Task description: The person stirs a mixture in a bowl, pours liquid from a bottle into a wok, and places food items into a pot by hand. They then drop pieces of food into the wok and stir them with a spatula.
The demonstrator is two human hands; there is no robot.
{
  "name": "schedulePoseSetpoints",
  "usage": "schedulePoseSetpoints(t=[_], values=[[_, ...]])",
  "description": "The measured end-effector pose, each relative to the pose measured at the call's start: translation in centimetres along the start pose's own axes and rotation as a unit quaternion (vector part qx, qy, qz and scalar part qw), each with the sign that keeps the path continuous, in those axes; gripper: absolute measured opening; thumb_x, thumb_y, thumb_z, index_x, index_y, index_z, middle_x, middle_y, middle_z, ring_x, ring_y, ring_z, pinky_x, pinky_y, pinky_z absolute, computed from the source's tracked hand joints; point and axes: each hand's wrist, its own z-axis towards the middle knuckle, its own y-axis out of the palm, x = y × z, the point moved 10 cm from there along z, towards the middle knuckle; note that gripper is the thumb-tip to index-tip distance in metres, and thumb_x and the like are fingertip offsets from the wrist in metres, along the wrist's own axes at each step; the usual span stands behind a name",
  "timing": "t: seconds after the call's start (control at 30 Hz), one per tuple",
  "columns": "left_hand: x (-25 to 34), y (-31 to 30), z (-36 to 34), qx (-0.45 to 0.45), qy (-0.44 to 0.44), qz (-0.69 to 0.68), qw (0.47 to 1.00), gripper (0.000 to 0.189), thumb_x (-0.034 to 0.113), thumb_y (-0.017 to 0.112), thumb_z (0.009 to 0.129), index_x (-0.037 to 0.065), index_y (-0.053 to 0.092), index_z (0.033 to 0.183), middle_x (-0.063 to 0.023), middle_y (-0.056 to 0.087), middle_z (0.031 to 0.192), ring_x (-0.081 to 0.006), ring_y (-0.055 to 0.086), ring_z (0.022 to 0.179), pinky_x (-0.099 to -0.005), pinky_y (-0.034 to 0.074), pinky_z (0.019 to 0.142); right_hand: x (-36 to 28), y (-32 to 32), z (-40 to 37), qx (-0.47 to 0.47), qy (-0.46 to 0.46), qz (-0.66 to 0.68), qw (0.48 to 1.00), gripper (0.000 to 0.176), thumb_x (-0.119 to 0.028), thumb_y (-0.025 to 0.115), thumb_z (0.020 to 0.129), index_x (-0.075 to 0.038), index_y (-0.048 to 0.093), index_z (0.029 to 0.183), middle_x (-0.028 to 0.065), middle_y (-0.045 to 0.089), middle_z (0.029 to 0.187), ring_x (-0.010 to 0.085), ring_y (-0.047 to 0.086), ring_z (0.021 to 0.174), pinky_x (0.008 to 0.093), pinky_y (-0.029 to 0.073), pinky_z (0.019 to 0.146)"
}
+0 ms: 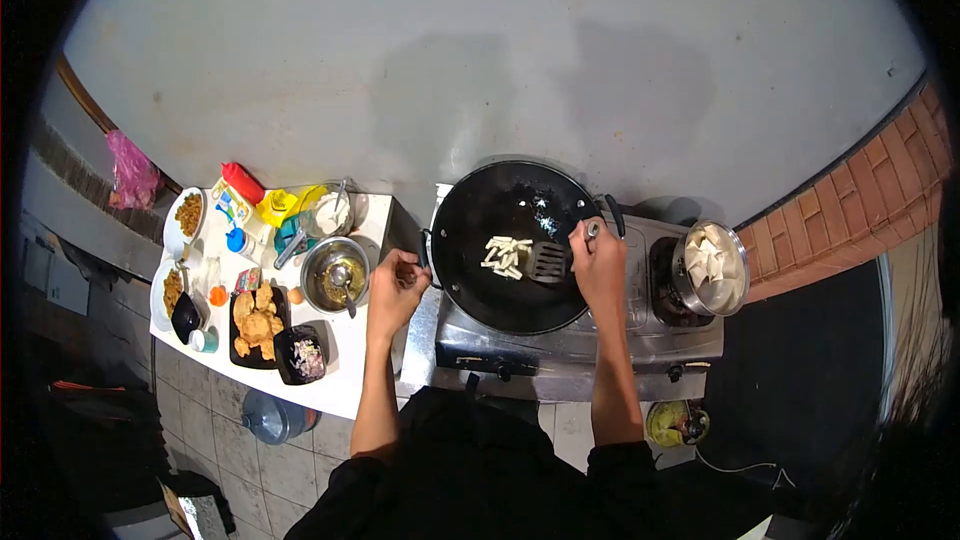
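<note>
My right hand [598, 258] grips the handle of a slotted spatula [548, 262], its blade down inside a large black wok [480, 305]. Pale cut strips of food [506, 256] lie in a small heap on the wok's bottom, touching or just left of the blade. My left hand [398, 288] is at the wok's left side handle [425, 248], its fingers curled closed against it. The wok sits on the left burner of a steel gas stove [470, 340].
Right of the wok, a metal pot [738, 285] holds white pieces. On the left white table [340, 375] are a metal bowl with a spoon [318, 290], fried food on a black tray [240, 355], a black bowl [290, 368], plates and bottles. A wall [480, 90] rises behind.
</note>
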Motion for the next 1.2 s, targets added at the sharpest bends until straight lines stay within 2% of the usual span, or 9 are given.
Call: schedulePoseSetpoints(t=[0.1, 0.33, 0.5, 0.67, 0.73, 0.87, 0.97, 1.13, 1.2], values=[[-0.5, 0.2, 0.0, -0.007, -0.022, -0.005, 1.0, 0.021, 0.001, 0.071, 0.074, -0.003, 0.056, 0.089, -0.0041, 0.06, 0.069, -0.0094, 0.054, 0.063, -0.0233, 0.044, 0.059, -1.1, -0.4, 0.0, -0.01, 0.051, 0.139, 0.989, 0.019, -0.009, 0.056, 0.089, 0.003, 0.053, 0.074, 0.0144, 0.051, 0.054, 0.0168, 0.053, 0.044, 0.0347, 0.037, 0.044], [-0.8, 0.2, 0.2, -0.008, -0.004, -0.017, 1.0, 0.021, 0.002, 0.071, 0.075, -0.003, 0.057, 0.09, -0.0052, 0.06, 0.07, -0.0099, 0.054, 0.063, -0.0242, 0.045, 0.06, 0.9, -0.9, 0.0, 0.01, 0.004, -0.005, 1.0, 0.018, -0.007, 0.056, 0.088, 0.004, 0.053, 0.074, 0.0139, 0.049, 0.054, 0.0174, 0.048, 0.045, 0.0335, 0.035, 0.046], [-0.9, 0.2, 0.2, -0.012, 0.018, -0.021, 1.0, 0.021, 0.002, 0.071, 0.076, -0.003, 0.057, 0.09, -0.0054, 0.061, 0.07, -0.0102, 0.056, 0.063, -0.0242, 0.045, 0.06, -0.8, -1.5, 0.0, -0.015, 0.026, 0.132, 0.991, 0.018, -0.012, 0.056, 0.091, 0.003, 0.058, 0.081, 0.0047, 0.055, 0.055, 0.0073, 0.05, 0.047, 0.0265, 0.038, 0.044], [-1.1, 0.1, 0.1, -0.006, 0.012, -0.027, 1.0, 0.021, 0.003, 0.071, 0.076, -0.004, 0.057, 0.091, -0.0046, 0.062, 0.071, -0.0103, 0.057, 0.064, -0.0242, 0.045, 0.06, 1.1, -2.1, 0.4, -0.014, 0.046, 0.062, 0.997, 0.019, -0.012, 0.056, 0.091, 0.004, 0.057, 0.081, 0.0085, 0.055, 0.056, 0.0098, 0.052, 0.045, 0.0269, 0.038, 0.044], [-0.5, 0.0, 0.1, -0.003, 0.016, -0.009, 1.0, 0.021, 0.004, 0.071, 0.076, -0.004, 0.057, 0.091, -0.0047, 0.062, 0.071, -0.0104, 0.057, 0.064, -0.0242, 0.045, 0.06, 0.6, -0.6, 0.4, -0.013, -0.005, 0.04, 0.999, 0.02, -0.012, 0.056, 0.091, 0.004, 0.057, 0.079, 0.0094, 0.055, 0.056, 0.012, 0.052, 0.044, 0.0274, 0.038, 0.043], [0.1, 0.0, 0.0, -0.008, 0.013, 0.008, 1.0, 0.021, 0.004, 0.07, 0.076, -0.004, 0.058, 0.092, -0.005, 0.062, 0.071, -0.0106, 0.057, 0.065, -0.0239, 0.045, 0.06, 0.2, -1.3, 0.3, -0.005, 0.037, 0.152, 0.988, 0.018, -0.01, 0.057, 0.089, 0.003, 0.055, 0.077, 0.0115, 0.053, 0.056, 0.0165, 0.049, 0.045, 0.0303, 0.038, 0.045], [0.0, -0.1, -0.1, -0.003, 0.01, 0.015, 1.0, 0.021, 0.003, 0.07, 0.076, -0.004, 0.058, 0.092, -0.0052, 0.062, 0.072, -0.0105, 0.057, 0.065, -0.0239, 0.045, 0.061, -0.2, -2.3, 0.6, -0.006, -0.001, 0.046, 0.999, 0.018, -0.009, 0.057, 0.089, 0.003, 0.055, 0.077, 0.0121, 0.052, 0.056, 0.015, 0.048, 0.046, 0.0304, 0.038, 0.046], [0.2, -0.1, -0.1, -0.001, 0.006, 0.006, 1.0, 0.021, 0.003, 0.07, 0.076, -0.004, 0.058, 0.092, -0.005, 0.061, 0.071, -0.0102, 0.057, 0.065, -0.0237, 0.045, 0.06, 0.6, 0.2, 0.1, -0.042, -0.004, 0.094, 0.995, 0.018, -0.011, 0.058, 0.088, 0.003, 0.056, 0.078, 0.013, 0.052, 0.056, 0.0132, 0.046, 0.046, 0.0306, 0.036, 0.046], [0.2, -0.1, -0.2, 0.001, 0.006, 0.002, 1.0, 0.021, 0.003, 0.07, 0.077, -0.003, 0.058, 0.092, -0.0048, 0.061, 0.071, -0.0101, 0.057, 0.065, -0.0235, 0.045, 0.06, -0.1, -1.2, 0.4, -0.006, 0.02, 0.113, 0.993, 0.017, -0.01, 0.058, 0.088, 0.004, 0.055, 0.078, 0.0129, 0.049, 0.055, 0.0132, 0.045, 0.046, 0.0307, 0.035, 0.045]])
